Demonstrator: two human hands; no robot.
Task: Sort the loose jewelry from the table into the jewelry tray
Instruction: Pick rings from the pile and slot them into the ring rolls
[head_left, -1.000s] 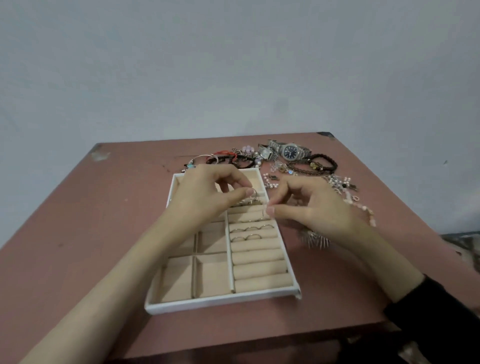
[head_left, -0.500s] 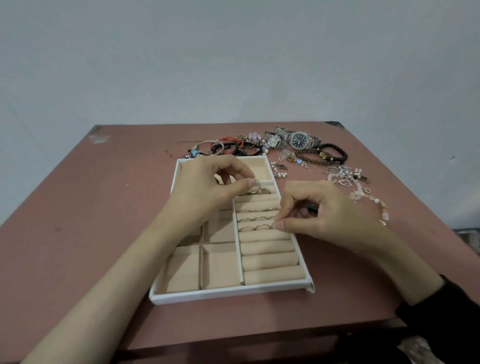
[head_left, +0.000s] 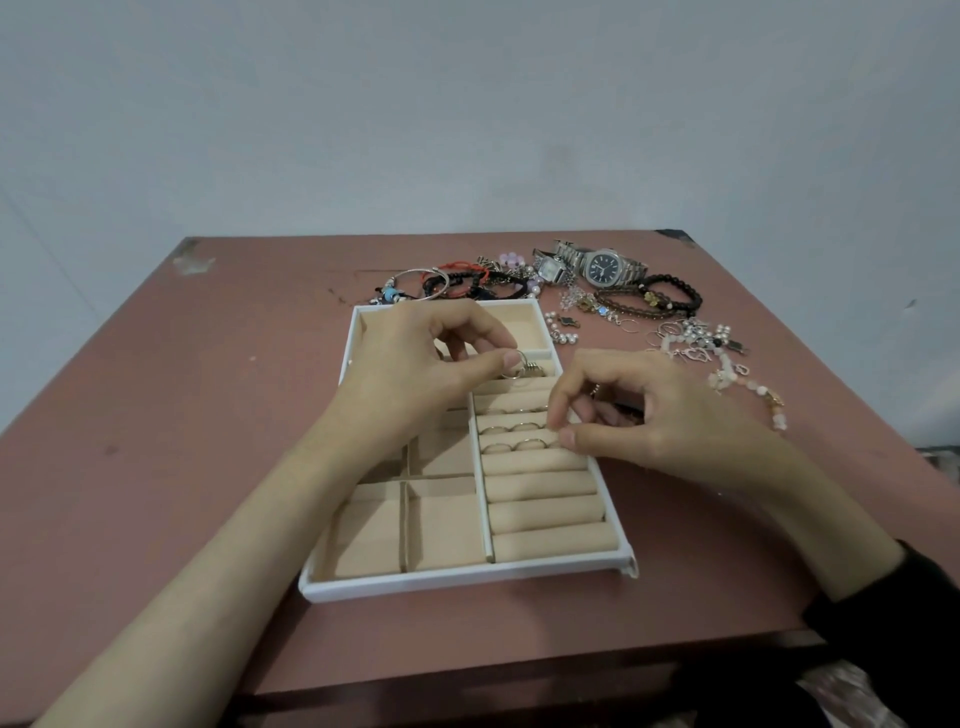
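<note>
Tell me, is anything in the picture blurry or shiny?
Head view: soft, even light, no glare on the table; only a faint shadow under the tray at its front rim; the rings in the tray look soft and smeary, the watch dial sharper; the wide lens stretches the arms toward the bottom corners.

Left hand (head_left: 415, 364) pinches ring (head_left: 515, 364) over tray (head_left: 467, 578) far rolls. Right hand (head_left: 654, 415), fingertips pinched, at row with seated rings (head_left: 525, 443). Loose jewelry (head_left: 623, 296) on table (head_left: 156, 415) beyond tray.
</note>
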